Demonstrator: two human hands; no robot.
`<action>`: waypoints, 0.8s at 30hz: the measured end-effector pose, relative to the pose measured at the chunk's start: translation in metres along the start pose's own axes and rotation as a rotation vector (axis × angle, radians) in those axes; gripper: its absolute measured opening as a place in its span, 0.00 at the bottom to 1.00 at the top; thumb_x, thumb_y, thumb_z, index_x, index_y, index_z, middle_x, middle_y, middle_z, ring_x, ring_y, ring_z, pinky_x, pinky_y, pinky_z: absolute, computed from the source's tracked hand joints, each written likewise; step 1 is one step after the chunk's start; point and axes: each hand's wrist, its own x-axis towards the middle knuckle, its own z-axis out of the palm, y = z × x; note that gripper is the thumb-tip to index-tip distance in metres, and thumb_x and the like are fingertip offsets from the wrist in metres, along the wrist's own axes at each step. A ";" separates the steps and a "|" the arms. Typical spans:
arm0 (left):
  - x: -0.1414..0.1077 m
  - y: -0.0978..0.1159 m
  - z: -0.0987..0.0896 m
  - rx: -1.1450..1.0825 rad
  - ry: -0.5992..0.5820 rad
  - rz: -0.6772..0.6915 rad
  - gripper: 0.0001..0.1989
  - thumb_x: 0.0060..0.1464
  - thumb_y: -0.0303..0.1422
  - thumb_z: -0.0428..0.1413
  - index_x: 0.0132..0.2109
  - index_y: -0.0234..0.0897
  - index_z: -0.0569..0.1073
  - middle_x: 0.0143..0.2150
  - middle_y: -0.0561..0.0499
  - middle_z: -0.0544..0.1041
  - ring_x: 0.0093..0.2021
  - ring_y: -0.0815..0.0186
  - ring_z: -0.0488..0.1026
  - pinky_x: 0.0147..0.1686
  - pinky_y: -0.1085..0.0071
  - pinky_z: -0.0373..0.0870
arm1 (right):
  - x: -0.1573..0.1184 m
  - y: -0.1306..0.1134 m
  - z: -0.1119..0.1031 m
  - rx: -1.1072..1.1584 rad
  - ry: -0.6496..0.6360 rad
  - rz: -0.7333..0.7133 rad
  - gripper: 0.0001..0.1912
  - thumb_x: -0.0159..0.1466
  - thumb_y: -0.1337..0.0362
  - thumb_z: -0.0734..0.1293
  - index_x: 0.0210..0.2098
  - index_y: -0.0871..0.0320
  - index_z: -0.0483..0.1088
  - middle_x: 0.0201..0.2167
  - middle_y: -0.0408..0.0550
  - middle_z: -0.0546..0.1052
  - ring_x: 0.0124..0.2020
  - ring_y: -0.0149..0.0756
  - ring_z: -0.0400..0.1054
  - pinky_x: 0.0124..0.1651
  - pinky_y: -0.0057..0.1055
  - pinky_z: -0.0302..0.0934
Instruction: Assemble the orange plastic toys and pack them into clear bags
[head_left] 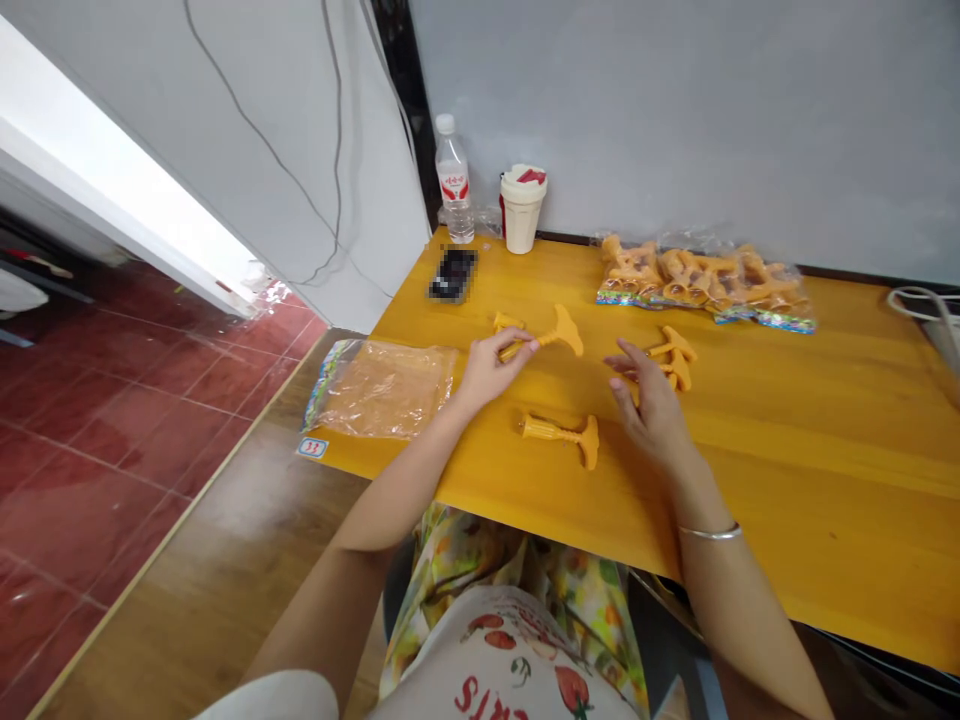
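While the left hand pinches the slim stem of a stiff orange plastic T-shaped piece, which looks light, mid-way across the yellow wooden table, the right hand hangs open, fingers spread and grasping nothing, just beside a second orange plastic piece. That stem seems the easiest hold.

The small tag at the corner of your clear plastic bag reads "33". Your apron bears red capitals, cut off at the picture's edge and not legible in full. The red label on the water bottle is too small to read.
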 end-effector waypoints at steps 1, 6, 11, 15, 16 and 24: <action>0.001 -0.002 -0.001 -0.003 0.052 -0.028 0.12 0.62 0.40 0.55 0.41 0.35 0.77 0.39 0.49 0.81 0.40 0.65 0.78 0.43 0.71 0.71 | 0.001 0.004 -0.001 -0.102 0.023 -0.045 0.26 0.71 0.59 0.59 0.67 0.51 0.56 0.53 0.57 0.74 0.53 0.49 0.68 0.56 0.51 0.64; -0.008 0.009 0.013 -0.155 -0.330 0.055 0.11 0.58 0.39 0.59 0.39 0.34 0.78 0.38 0.50 0.82 0.39 0.66 0.77 0.43 0.73 0.70 | 0.003 0.006 -0.007 -0.301 -0.049 -0.280 0.22 0.70 0.68 0.60 0.62 0.49 0.65 0.61 0.55 0.69 0.58 0.50 0.64 0.58 0.51 0.63; -0.017 0.013 0.024 -0.214 -0.451 0.108 0.14 0.53 0.41 0.64 0.40 0.33 0.79 0.37 0.49 0.82 0.36 0.65 0.78 0.40 0.74 0.70 | -0.001 0.006 -0.004 -0.180 -0.152 -0.255 0.13 0.72 0.61 0.59 0.49 0.57 0.72 0.35 0.52 0.80 0.37 0.42 0.74 0.40 0.37 0.67; -0.016 0.006 0.019 -0.143 -0.351 0.196 0.14 0.56 0.41 0.62 0.41 0.34 0.79 0.38 0.48 0.82 0.37 0.65 0.78 0.41 0.74 0.71 | -0.006 0.001 0.006 0.065 -0.297 0.003 0.26 0.70 0.44 0.58 0.27 0.56 0.71 0.21 0.48 0.76 0.23 0.36 0.70 0.30 0.32 0.62; -0.015 0.004 0.019 -0.129 -0.337 0.223 0.13 0.57 0.41 0.61 0.41 0.34 0.79 0.38 0.47 0.82 0.37 0.66 0.78 0.41 0.74 0.71 | -0.007 -0.002 0.008 0.168 -0.350 0.088 0.29 0.69 0.41 0.57 0.24 0.55 0.70 0.19 0.48 0.76 0.22 0.36 0.69 0.29 0.31 0.62; -0.015 -0.006 0.023 0.065 -0.237 0.422 0.13 0.60 0.41 0.58 0.42 0.36 0.78 0.37 0.47 0.82 0.35 0.66 0.79 0.38 0.74 0.72 | -0.006 -0.024 0.011 0.642 -0.498 0.576 0.37 0.66 0.33 0.51 0.17 0.55 0.65 0.09 0.43 0.66 0.14 0.31 0.61 0.24 0.29 0.59</action>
